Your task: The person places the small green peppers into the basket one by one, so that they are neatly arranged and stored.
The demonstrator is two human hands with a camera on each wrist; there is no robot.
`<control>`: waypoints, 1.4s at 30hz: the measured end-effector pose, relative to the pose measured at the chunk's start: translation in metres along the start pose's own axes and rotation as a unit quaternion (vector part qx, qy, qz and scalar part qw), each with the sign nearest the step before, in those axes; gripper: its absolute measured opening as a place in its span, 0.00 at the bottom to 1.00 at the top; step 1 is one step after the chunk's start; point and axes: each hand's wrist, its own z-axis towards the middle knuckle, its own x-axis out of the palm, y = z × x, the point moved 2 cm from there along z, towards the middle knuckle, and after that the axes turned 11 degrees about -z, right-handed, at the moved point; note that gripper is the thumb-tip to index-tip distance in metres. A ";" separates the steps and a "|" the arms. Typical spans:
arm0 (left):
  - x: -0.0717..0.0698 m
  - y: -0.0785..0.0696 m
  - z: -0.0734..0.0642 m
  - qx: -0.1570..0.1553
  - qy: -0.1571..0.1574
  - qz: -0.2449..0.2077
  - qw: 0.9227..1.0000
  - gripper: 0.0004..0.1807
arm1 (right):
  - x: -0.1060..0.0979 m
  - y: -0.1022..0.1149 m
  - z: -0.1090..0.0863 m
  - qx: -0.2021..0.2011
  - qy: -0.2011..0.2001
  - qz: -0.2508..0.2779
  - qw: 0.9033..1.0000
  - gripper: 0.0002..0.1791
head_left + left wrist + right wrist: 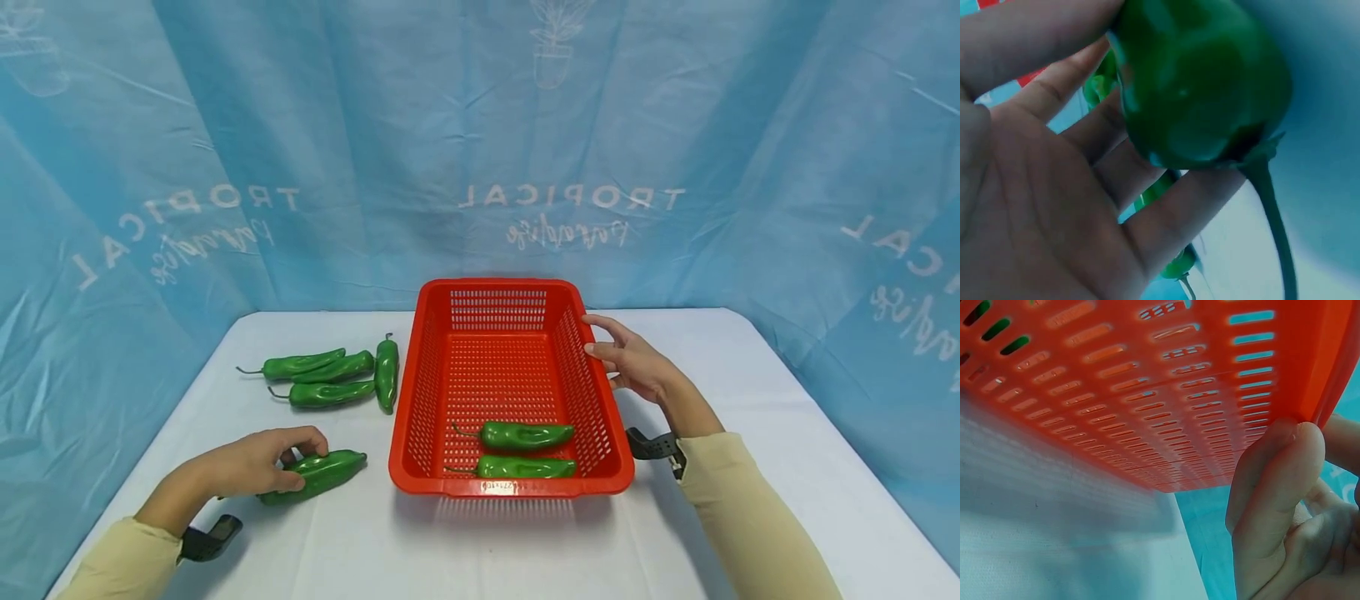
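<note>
My left hand [251, 462] grips a glossy green chili pepper [337, 472] low over the white table, left of the red basket [495, 375]. In the left wrist view the pepper's [1204, 87] rounded stem end faces the camera, its thin stem hanging down, with thumb and fingers around its side. My right hand [637, 365] pinches the basket's right rim between thumb and fingers; the right wrist view shows the thumb [1285, 494] against the slotted wall [1166, 419]. Inside the basket, near its front, lie two green peppers, one [525, 435] behind the other [525, 467].
Several more green peppers lie at the back left of the white table [480, 550]: a loose cluster [330, 394] lying sideways and one pepper [386, 375] pointing front to back beside the basket. A blue printed curtain [360, 150] hangs behind and at both sides.
</note>
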 end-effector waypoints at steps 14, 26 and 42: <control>0.005 -0.003 0.000 0.042 0.013 0.032 0.999 0.15 | 0.001 0.000 0.000 0.002 -0.004 -0.002 1.000 0.38; 0.007 -0.007 -0.003 0.011 0.001 0.086 0.996 0.18 | 0.001 -0.003 0.000 -0.001 -0.005 -0.020 1.000 0.38; 0.010 -0.014 -0.007 0.052 -0.060 0.097 0.992 0.24 | 0.001 0.000 -0.002 0.001 -0.002 -0.005 1.000 0.38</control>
